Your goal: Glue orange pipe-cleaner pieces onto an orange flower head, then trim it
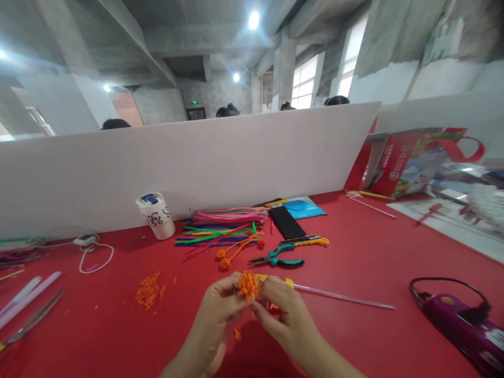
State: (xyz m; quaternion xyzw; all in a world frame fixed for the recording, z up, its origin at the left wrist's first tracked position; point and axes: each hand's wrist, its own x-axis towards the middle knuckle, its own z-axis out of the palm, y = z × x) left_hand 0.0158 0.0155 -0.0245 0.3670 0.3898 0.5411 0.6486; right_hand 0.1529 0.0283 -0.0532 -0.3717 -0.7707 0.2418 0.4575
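Note:
Between my two hands, above the red table, is a fuzzy orange flower head (249,286) with many spiky petals, apparently of pipe cleaner. My left hand (220,310) pinches it from the left. My right hand (285,310) closes on its right side, thumb and fingertips meeting near its base. Partly hidden behind the right hand lies a yellow tool, perhaps a glue gun (290,282), with a long clear stick (342,297) pointing right. Orange fluff clippings (148,290) are piled to the left. Orange stems with round orange ends (224,263) lie just beyond my hands.
Teal-handled pliers (275,259), a utility knife (311,240) and a black phone (286,222) lie ahead. Bundled pipe cleaners (228,216) rest beside a white cup (156,216). Scissors (39,313) are at left, a purple power strip (460,325) at right. A white partition (177,163) stands behind.

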